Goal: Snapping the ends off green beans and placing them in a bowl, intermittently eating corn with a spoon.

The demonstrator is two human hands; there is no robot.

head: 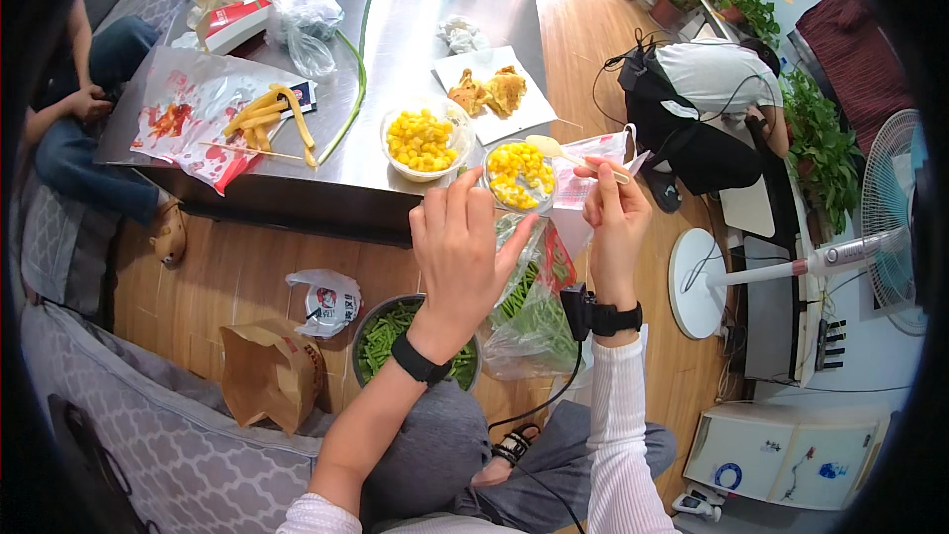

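Observation:
My right hand [614, 209] grips the handle of a pale spoon [550, 148]. The spoon's bowl hangs over the upper right rim of a small clear cup [553, 200] that holds yellow corn kernels [517, 166]. My left hand [463, 245] has its fingers and thumb apart around the near left side of this cup; whether it touches the cup is hard to tell. Just left of it stands a larger clear bowl [394, 167] of corn kernels. Behind the cup, pieces of browned fried food [506, 91] rest on a white paper sheet [485, 135].
On the metal table [415, 30], French fries [256, 115] lie on ketchup-stained paper, near a green scallion stalk [363, 74] and plastic bags. Below are a pot of cut green beans [378, 341], a vegetable bag [530, 334] and a paper bag [259, 378]. Two people and a fan [890, 230] are nearby.

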